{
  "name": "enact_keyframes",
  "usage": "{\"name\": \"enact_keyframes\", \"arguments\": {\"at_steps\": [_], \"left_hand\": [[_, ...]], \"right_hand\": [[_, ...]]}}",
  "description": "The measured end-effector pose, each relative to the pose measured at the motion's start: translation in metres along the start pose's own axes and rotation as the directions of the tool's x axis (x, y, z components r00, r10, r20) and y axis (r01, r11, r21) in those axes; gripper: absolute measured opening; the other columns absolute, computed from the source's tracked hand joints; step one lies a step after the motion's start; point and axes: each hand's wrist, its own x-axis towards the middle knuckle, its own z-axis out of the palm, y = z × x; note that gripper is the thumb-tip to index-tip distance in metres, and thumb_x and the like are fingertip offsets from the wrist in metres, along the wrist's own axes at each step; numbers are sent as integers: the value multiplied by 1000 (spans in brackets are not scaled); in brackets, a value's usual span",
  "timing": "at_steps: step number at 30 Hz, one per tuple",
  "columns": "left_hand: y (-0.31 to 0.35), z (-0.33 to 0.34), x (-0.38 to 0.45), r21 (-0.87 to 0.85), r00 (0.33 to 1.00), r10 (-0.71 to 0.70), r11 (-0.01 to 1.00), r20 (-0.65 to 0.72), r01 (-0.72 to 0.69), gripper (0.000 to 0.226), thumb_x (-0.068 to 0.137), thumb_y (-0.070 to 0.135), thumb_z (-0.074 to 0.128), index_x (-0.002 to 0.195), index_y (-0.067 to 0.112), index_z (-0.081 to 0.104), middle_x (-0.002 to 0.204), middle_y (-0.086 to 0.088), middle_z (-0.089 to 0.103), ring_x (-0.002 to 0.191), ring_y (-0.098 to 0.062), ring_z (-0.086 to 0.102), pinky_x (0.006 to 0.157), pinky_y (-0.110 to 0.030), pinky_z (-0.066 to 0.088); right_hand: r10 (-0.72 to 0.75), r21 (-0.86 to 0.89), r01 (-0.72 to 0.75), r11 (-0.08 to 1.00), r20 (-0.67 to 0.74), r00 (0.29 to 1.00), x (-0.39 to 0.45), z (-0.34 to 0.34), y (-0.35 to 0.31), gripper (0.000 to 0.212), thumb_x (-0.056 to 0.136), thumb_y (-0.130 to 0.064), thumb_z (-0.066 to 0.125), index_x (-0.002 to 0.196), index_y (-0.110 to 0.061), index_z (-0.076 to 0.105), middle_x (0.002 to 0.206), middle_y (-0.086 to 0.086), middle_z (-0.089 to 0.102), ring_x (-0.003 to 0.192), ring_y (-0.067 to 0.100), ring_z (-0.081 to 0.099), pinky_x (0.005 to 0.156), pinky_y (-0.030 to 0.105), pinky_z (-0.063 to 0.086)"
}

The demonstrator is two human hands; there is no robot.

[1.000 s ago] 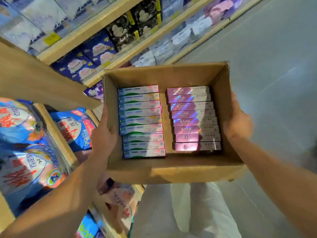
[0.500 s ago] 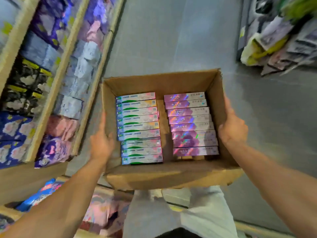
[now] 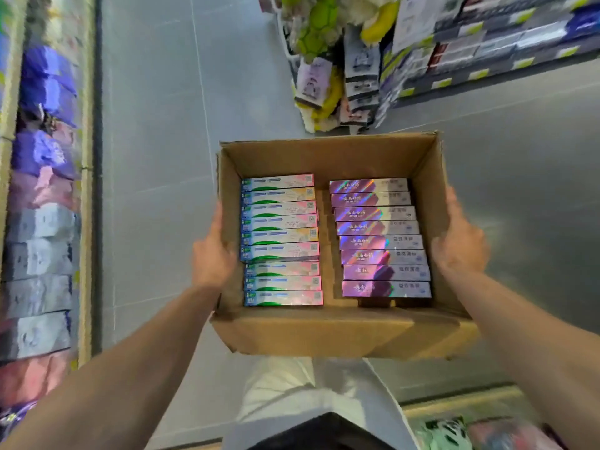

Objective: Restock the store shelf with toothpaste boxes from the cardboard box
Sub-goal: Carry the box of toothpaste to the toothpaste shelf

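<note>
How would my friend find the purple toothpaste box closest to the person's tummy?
Look in the cardboard box held over the grey floor. Take the right-hand row of shiny purple boxes, not the left-hand pale ones. It is the nearest purple box, last in that row.

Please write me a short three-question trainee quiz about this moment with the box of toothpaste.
1. True or false: both hands hold the cardboard box by its side walls.
2. Which row of toothpaste boxes lies nearer the left hand? A) green-and-white row B) purple row
3. Fill in: the box is carried above the grey ____.

Key: 1 true, the right hand grips the opposite wall; 2 A; 3 floor.
</note>
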Motion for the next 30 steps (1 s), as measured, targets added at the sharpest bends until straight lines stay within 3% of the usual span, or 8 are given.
{"name": "enact_keyframes", "arguments": {"at_steps": [4,12,15,18,21,27,30], "left_hand": [[113,42,34,-29,988,138,990,67,-137,85,86,7,50,148,47,7,122,-16,61,107,-38,58,96,-47,47],[341,135,100,74,924,321,937,210,-342,83,87,13,50,150,42,4,118,-19,62,101,-43,60,87,-46,50],[425,164,112,91,892,385,905,237,-415,89,84,12,51,149,46,1,107,-20,65,89,-41,62,76,-45,55],[511,193,120,123,860,444,866,251,-484,94,80,9,55,149,45,2,108,-19,65,85,-39,62,70,-45,55],[595,226,119,188,837,501,820,221,-541,90,82,7,57,152,32,7,103,-22,65,79,-36,61,67,-41,53],[737,298,105,120,824,534,820,188,-559,90,82,6,60,153,27,10,111,-22,64,73,-33,61,61,-36,49],[802,325,98,111,846,507,843,162,-526,93,81,4,62,153,28,8,96,-18,67,66,-29,59,54,-33,46]], "right_hand": [[114,-8,-114,993,-61,992,55,-38,67,88,87,-11,58,149,-48,7,99,23,64,94,45,60,80,49,49],[351,33,-350,936,-131,927,181,-122,187,88,87,-8,57,149,-47,7,94,24,65,92,44,61,77,49,50],[417,86,-409,909,-147,897,224,-160,233,82,89,-14,56,149,-46,10,98,27,64,94,46,61,80,50,49],[473,127,-457,880,-157,867,267,-198,281,82,89,-15,55,148,-49,9,101,27,63,95,46,60,81,50,49],[502,146,-482,864,-162,850,320,-230,332,82,88,-12,55,149,-47,12,103,26,63,97,46,60,82,50,49],[452,193,-424,885,-143,880,440,-304,437,83,89,-6,54,149,-46,14,107,26,61,103,44,57,87,49,47],[428,212,-393,895,-151,891,494,-348,478,83,88,-3,53,149,-46,17,107,26,60,103,44,56,88,49,46]]}}
